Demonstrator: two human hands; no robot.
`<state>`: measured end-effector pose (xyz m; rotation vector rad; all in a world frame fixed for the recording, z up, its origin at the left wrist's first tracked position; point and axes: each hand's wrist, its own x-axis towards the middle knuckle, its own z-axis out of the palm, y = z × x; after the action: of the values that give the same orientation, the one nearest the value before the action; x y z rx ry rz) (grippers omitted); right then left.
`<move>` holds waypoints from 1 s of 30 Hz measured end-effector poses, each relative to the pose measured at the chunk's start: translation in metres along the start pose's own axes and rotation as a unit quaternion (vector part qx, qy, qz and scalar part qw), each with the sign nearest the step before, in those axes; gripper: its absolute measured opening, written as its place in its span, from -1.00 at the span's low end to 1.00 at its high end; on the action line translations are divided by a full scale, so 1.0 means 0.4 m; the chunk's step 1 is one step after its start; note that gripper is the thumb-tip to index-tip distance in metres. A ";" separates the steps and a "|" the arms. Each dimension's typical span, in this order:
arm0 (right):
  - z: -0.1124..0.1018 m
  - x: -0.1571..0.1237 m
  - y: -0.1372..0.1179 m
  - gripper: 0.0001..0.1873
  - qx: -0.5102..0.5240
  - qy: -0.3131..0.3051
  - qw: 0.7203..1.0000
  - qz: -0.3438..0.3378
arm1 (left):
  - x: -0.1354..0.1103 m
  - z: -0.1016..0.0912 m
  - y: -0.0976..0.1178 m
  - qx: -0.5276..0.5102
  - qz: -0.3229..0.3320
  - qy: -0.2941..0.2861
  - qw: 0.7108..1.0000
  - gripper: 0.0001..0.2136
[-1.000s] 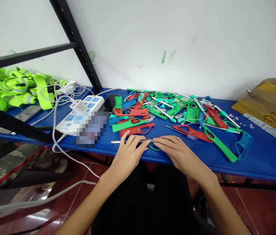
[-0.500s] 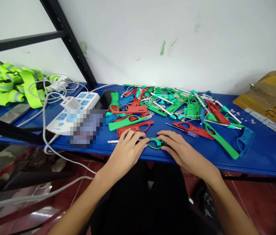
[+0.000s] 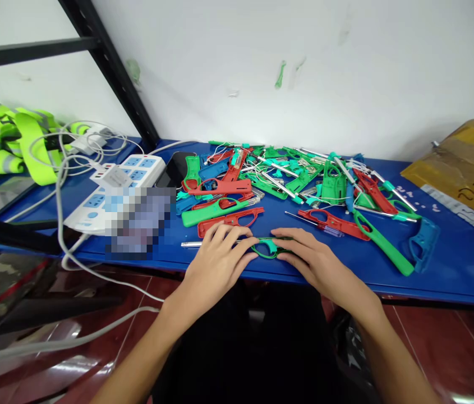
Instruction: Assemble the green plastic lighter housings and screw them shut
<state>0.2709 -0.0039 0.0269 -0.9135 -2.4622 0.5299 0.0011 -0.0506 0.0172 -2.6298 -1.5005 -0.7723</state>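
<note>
Both hands are on a green lighter (image 3: 267, 247), a long-nosed one with a teal trigger, lying low over the front of the blue shelf. My left hand (image 3: 224, 252) grips its left part, fingers closed, and the metal tube pokes out to the left past the knuckles. On the handle end, my right hand (image 3: 310, 252) has its fingers bent and closed, hiding most of that part. Just behind the hands lie a red lighter casing half (image 3: 230, 220), another red casing half (image 3: 333, 224) and a screwdriver (image 3: 316, 223) with a clear purple handle.
A heap of red, green and blue lighter parts (image 3: 279, 174) with metal tubes and thin wires lies against the wall. On the left are a white power strip (image 3: 114, 193), loose cables and yellow reflective straps (image 3: 1, 134). A taped cardboard box (image 3: 464, 174) stands right.
The camera view has shifted slightly. Both hands stay on the green lighter, and the right fingers have moved a little, baring more of the teal trigger.
</note>
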 end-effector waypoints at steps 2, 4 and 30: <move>0.002 -0.001 -0.003 -0.62 -0.010 0.007 1.000 -0.005 | 0.001 -0.003 0.003 0.001 -0.004 0.002 1.000 -0.76; 0.004 -0.002 -0.005 -0.62 -0.020 0.015 1.000 -0.010 | 0.002 -0.005 0.006 0.005 -0.010 0.005 1.000 -0.76; -0.015 -0.135 0.023 -0.30 -0.153 0.178 0.972 -0.002 | -0.015 0.012 -0.009 -0.044 0.004 0.120 0.992 -0.75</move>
<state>0.3154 -0.0332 0.0119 -1.0203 -2.2438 -0.0239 -0.0023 -0.0523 0.0097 -2.4892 -1.4217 -1.1330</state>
